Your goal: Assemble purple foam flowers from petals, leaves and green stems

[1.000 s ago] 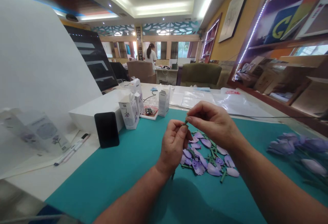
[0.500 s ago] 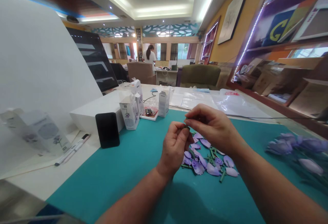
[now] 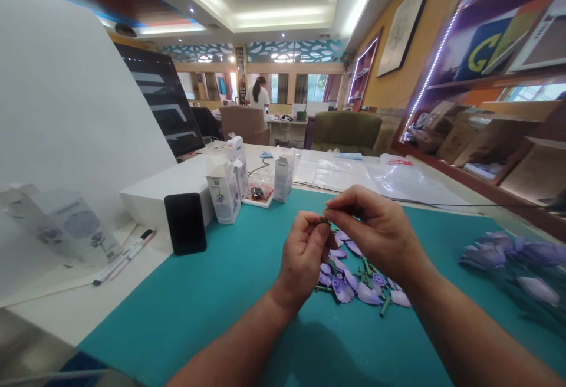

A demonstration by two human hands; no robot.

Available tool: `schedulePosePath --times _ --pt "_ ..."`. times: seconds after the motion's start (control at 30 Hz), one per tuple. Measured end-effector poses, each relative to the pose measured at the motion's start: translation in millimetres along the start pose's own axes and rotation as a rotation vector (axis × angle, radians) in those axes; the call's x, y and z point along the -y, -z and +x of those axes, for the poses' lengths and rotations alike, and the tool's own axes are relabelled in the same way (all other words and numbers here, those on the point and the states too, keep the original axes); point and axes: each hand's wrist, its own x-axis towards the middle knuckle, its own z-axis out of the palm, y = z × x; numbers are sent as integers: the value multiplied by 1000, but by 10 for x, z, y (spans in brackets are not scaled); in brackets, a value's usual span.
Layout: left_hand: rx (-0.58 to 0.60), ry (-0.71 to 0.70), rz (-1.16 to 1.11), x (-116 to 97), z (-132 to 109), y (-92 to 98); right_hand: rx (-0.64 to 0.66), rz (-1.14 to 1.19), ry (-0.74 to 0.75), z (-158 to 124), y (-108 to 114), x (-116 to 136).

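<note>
My left hand (image 3: 304,254) and my right hand (image 3: 375,230) meet above a teal mat (image 3: 212,310). Both pinch a small dark green stem piece (image 3: 323,220) between thumb and fingertips. Below and behind the hands lies a pile of purple petal pieces and short green stem pieces (image 3: 354,281) on the mat. Part of the pile is hidden by my hands.
Finished purple flowers (image 3: 517,257) lie at the mat's right edge. A black phone (image 3: 186,223) leans on a white box (image 3: 170,189); small white cartons (image 3: 225,189) stand behind. Markers (image 3: 126,257) lie at left. A person stands far back by armchairs.
Both hands have sunk slightly and stayed joined on the green piece; the right hand's fingers have shifted a little over it. The pile has not moved.
</note>
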Motion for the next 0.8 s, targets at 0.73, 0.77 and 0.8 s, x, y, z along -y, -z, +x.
schedulePosePath --times 0.73,0.77,0.8 --pt "-12 52 -43 -24 -52 89 6 -75 21 -16 -83 -3" --pt "-4 63 -48 -27 -61 98 5 -71 21 -18 -81 -6" --pt "2 71 -51 -32 -66 104 5 -69 19 -20 -79 -9"
